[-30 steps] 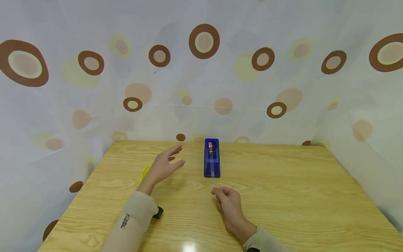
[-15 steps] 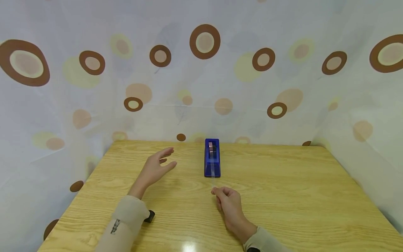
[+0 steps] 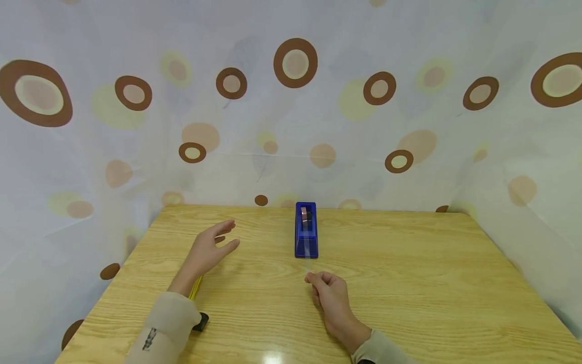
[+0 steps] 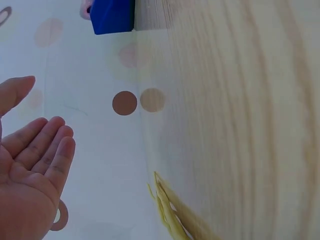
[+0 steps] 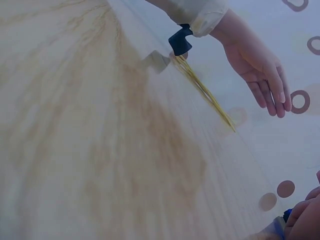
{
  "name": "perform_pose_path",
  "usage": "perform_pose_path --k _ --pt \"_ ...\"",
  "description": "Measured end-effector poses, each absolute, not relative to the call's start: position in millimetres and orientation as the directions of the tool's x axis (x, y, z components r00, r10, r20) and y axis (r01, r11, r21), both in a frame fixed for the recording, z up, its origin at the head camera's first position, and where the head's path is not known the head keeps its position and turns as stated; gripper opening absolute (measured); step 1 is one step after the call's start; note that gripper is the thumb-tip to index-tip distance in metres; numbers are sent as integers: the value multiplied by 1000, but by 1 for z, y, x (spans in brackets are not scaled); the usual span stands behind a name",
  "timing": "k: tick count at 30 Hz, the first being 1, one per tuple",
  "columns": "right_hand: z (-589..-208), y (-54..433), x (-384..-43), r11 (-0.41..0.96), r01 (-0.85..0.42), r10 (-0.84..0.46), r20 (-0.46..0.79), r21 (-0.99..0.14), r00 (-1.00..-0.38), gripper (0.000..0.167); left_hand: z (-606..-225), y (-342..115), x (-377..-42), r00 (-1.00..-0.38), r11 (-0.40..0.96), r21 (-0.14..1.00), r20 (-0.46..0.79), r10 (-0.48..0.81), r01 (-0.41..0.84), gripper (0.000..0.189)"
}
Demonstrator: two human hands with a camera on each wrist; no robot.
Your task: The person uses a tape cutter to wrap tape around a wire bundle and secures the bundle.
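A blue tape dispenser (image 3: 298,241) stands near the back of the table, holding a tape roll (image 3: 306,216). From its front, a strip of clear tape (image 3: 307,248) stretches toward my right hand (image 3: 334,303), whose thumb and fingers pinch the free end. My left hand (image 3: 205,252) hovers over the left side of the table, thumb apart from the loosely bent fingers, holding nothing. Below its wrist lies a bundle of thin yellow strands (image 3: 195,289), partly covered in the head view. The right wrist view shows these yellow strands (image 5: 207,95) lengthwise; their exact kind is unclear.
The wooden table (image 3: 409,273) meets a patterned cloth (image 3: 345,126) hanging behind it and along both sides. A small black piece (image 3: 201,322) sits at the left sleeve's cuff.
My left hand has drifted left and nearer to me, away from the dispenser. The right hand stays in place, still pinching the tape.
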State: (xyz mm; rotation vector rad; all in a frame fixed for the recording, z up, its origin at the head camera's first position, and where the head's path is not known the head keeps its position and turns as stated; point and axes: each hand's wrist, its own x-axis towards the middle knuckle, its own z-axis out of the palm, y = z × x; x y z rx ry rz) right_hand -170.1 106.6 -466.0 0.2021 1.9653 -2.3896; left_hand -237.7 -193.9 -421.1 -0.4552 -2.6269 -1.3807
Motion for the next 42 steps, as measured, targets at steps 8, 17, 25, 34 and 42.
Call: perform_pose_path --k 8,17,25,34,42 --pt "-466 107 -171 -194 114 59 -128 -974 -990 17 -425 -208 -234 -955 565 771 237 176 295 60" --pt "-466 107 -173 -179 118 68 -131 -977 -989 18 -427 -219 -229 -961 601 751 237 142 274 57" --pt "-467 106 -174 -177 126 72 -141 -976 -987 18 -430 -230 -225 -975 631 744 196 106 218 57" --pt "-466 105 -176 -178 104 78 -120 -979 -990 19 -429 -241 -221 -985 659 734 155 74 164 60" --pt "-466 105 -175 -172 116 72 -130 -978 -989 20 -429 -247 -218 -992 701 702 106 67 123 60"
